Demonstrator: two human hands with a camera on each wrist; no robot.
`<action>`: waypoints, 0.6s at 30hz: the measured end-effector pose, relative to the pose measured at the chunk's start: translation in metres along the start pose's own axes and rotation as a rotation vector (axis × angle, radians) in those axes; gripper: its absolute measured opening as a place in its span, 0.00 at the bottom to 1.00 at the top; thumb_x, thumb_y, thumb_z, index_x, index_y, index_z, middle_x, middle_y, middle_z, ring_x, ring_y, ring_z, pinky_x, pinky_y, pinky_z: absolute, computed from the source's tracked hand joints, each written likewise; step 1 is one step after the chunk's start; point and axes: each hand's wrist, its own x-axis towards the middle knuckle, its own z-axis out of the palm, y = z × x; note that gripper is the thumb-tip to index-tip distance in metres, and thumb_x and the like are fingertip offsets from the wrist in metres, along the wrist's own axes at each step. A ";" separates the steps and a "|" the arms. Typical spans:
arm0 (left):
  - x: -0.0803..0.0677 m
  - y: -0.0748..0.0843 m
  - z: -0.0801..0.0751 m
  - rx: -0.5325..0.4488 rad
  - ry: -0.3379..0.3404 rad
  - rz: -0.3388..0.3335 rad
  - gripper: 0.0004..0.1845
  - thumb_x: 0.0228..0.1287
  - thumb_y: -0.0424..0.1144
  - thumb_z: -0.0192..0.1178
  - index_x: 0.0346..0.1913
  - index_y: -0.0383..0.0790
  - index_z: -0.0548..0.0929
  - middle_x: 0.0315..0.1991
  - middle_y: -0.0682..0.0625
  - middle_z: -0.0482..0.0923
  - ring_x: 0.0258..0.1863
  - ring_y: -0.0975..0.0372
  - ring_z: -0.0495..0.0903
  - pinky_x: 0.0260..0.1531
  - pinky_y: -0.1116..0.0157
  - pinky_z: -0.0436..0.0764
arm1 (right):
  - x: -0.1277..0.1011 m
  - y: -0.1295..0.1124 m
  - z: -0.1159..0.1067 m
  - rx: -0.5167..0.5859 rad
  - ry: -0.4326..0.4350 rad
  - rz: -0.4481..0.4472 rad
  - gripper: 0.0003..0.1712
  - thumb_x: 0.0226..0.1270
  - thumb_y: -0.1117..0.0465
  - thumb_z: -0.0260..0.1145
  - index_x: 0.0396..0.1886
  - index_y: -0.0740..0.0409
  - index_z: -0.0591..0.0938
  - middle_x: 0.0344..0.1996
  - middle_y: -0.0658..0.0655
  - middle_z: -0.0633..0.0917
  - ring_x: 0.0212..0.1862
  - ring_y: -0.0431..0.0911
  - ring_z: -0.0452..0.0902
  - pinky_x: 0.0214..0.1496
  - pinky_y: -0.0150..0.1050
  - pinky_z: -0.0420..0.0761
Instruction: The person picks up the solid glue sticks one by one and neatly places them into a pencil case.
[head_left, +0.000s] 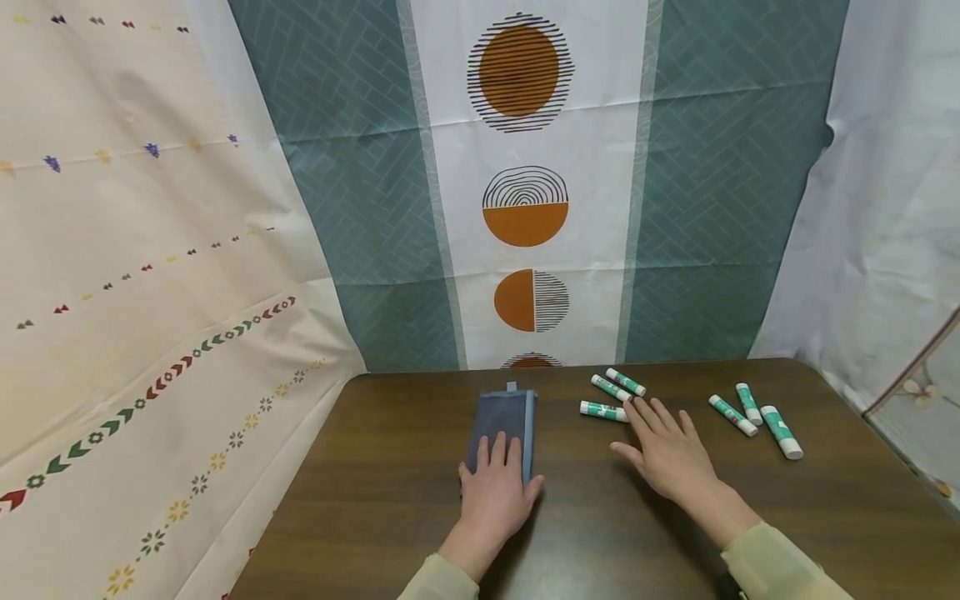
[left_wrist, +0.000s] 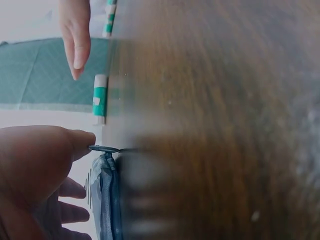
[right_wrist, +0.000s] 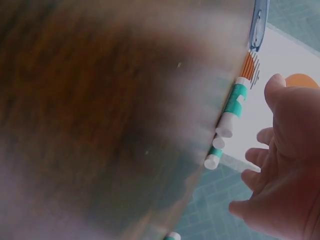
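Note:
A dark blue zip pouch [head_left: 501, 414] with a small tab at its far end lies flat on the table. My left hand [head_left: 495, 493] is over its near half, fingers spread forward and thumb by its right edge. From the left wrist view I cannot tell how firmly it touches the pouch. To the right, my right hand [head_left: 670, 457] is held out with spread fingers and nothing in it. Just beyond its fingertips are three green-and-white glue sticks, the nearest glue stick [head_left: 603, 411] lying crosswise. In the right wrist view this glue stick [right_wrist: 235, 106] is apart from the hand.
Three more glue sticks lie to the right, the largest glue stick [head_left: 782, 432] nearest the table's right side. The brown wooden table [head_left: 375, 492] ends at a patterned cloth [head_left: 540, 208] behind and a cream cloth [head_left: 150, 333] on the left.

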 end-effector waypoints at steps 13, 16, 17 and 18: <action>0.004 -0.007 -0.001 -0.018 0.027 0.000 0.37 0.76 0.56 0.67 0.78 0.37 0.76 0.79 0.35 0.71 0.79 0.35 0.68 0.63 0.26 0.75 | 0.010 0.005 0.001 -0.010 -0.008 -0.002 0.46 0.82 0.36 0.64 0.83 0.64 0.70 0.81 0.71 0.70 0.82 0.71 0.62 0.78 0.77 0.57; 0.006 -0.010 0.000 -0.015 0.031 0.004 0.36 0.77 0.55 0.67 0.78 0.37 0.76 0.78 0.35 0.72 0.78 0.35 0.68 0.62 0.25 0.75 | 0.011 0.006 0.001 -0.014 -0.011 -0.003 0.45 0.82 0.36 0.64 0.83 0.64 0.71 0.81 0.71 0.70 0.81 0.71 0.63 0.78 0.77 0.59; 0.007 -0.011 0.001 -0.016 0.033 0.006 0.36 0.77 0.54 0.68 0.78 0.37 0.76 0.78 0.35 0.72 0.78 0.35 0.69 0.62 0.25 0.75 | 0.011 0.006 0.001 -0.015 -0.013 -0.004 0.45 0.82 0.37 0.64 0.83 0.64 0.71 0.81 0.71 0.70 0.81 0.71 0.63 0.78 0.77 0.59; 0.008 -0.011 0.001 -0.015 0.036 0.006 0.35 0.77 0.54 0.67 0.78 0.37 0.77 0.78 0.35 0.72 0.78 0.35 0.69 0.62 0.25 0.75 | 0.012 0.007 0.002 -0.014 -0.014 -0.005 0.45 0.82 0.37 0.64 0.83 0.64 0.71 0.81 0.71 0.71 0.81 0.71 0.63 0.78 0.77 0.59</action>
